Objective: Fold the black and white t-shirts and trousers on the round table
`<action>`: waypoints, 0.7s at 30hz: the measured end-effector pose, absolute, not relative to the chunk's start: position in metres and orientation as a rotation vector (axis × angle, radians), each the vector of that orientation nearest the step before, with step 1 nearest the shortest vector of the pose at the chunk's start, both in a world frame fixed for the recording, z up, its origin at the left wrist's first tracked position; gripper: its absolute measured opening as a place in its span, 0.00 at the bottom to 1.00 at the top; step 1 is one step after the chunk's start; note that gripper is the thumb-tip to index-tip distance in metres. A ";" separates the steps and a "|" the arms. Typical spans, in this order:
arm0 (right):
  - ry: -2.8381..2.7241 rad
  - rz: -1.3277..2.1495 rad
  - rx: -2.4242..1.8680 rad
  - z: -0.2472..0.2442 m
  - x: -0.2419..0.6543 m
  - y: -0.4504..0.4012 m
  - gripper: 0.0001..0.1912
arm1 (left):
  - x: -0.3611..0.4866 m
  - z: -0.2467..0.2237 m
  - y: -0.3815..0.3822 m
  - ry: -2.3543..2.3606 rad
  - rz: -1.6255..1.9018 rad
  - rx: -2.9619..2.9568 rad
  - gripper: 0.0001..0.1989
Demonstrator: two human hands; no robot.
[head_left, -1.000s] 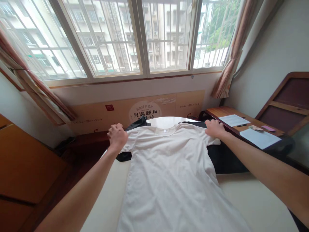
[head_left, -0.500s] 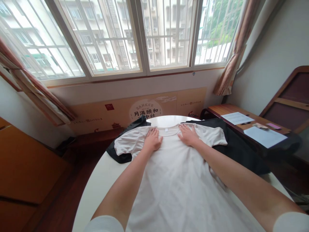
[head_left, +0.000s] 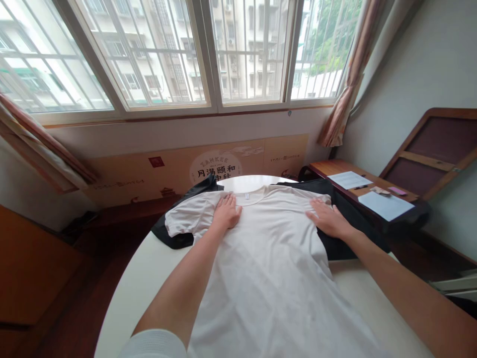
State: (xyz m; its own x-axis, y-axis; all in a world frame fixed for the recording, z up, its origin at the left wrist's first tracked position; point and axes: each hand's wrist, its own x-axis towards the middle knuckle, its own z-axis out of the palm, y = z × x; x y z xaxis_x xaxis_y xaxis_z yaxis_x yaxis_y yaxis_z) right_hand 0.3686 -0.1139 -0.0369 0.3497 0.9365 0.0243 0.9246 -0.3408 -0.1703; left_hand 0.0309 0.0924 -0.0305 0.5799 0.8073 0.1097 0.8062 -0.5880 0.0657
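A white T-shirt (head_left: 276, 258) lies spread on a round white table (head_left: 130, 283), its neckline at the far side. My left hand (head_left: 226, 213) rests flat on the shirt, just left of the neckline, fingers pointing away from me. On the right sleeve lies my right hand (head_left: 330, 219), its fingers spread and flat on the fabric. Dark cloth (head_left: 179, 240) shows beneath the left sleeve, and more dark cloth (head_left: 341, 246) under the right side. Neither hand grips anything visible.
A wooden side table (head_left: 323, 168) at the right bears papers (head_left: 385, 205) and a small pink item (head_left: 397, 191). Behind it leans a brown framed panel (head_left: 439, 144). Barred windows and curtains (head_left: 345, 107) stand beyond, with an orange-brown cabinet (head_left: 33, 268) at the left.
My right hand has slid right from beside the neckline to the right sleeve, and the shirt's right side is smoother and more drawn out. My left hand stays by the neckline. The view has shifted slightly.
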 end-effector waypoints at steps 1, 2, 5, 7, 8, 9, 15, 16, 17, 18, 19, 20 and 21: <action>-1.664 0.125 -2.452 -0.038 0.371 -0.116 0.36 | 0.031 -0.029 0.091 1.414 0.224 2.790 0.32; -1.630 0.124 -2.445 -0.038 0.371 -0.117 0.36 | 0.031 -0.027 0.089 1.405 0.254 2.800 0.31; -1.495 0.050 -2.426 -0.038 0.365 -0.118 0.34 | 0.029 -0.018 0.077 1.347 0.391 2.859 0.26; -1.361 -0.042 -2.425 -0.039 0.361 -0.119 0.33 | 0.031 -0.010 0.063 1.256 0.473 2.919 0.24; -1.291 -0.085 -2.425 -0.040 0.361 -0.120 0.34 | 0.033 -0.007 0.053 1.195 0.494 2.949 0.23; -1.226 -0.116 -2.426 -0.042 0.362 -0.120 0.35 | 0.038 -0.005 0.040 1.125 0.497 2.976 0.23; -1.022 -0.113 -2.426 -0.054 0.375 -0.116 0.44 | 0.087 0.002 -0.102 0.405 0.517 3.038 0.22; -1.024 -0.117 -2.402 -0.056 0.377 -0.116 0.43 | 0.095 0.002 -0.131 0.239 0.520 3.020 0.23; -1.034 -0.121 -2.367 -0.057 0.379 -0.116 0.41 | 0.100 0.001 -0.158 0.101 0.482 3.018 0.23; -1.043 -0.128 -2.325 -0.057 0.382 -0.116 0.37 | 0.104 -0.001 -0.182 0.000 0.446 3.038 0.24; -1.050 -0.139 -2.274 -0.058 0.384 -0.117 0.33 | 0.106 -0.004 -0.202 -0.060 0.424 3.079 0.27; -1.057 -0.152 -2.221 -0.058 0.385 -0.118 0.28 | 0.106 -0.008 -0.219 -0.066 0.419 3.138 0.32; -1.066 -0.164 -2.171 -0.057 0.386 -0.120 0.23 | 0.106 -0.013 -0.233 -0.050 0.437 3.202 0.37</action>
State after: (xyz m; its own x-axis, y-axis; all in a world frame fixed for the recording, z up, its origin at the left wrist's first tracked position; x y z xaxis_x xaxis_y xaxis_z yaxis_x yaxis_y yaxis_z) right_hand 0.3863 -0.1197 -0.0571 0.6527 0.6462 0.3955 0.7352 -0.4143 -0.5366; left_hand 0.1056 -0.2329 -0.0128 0.9630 -0.0426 0.2660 -0.0182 -0.9954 -0.0936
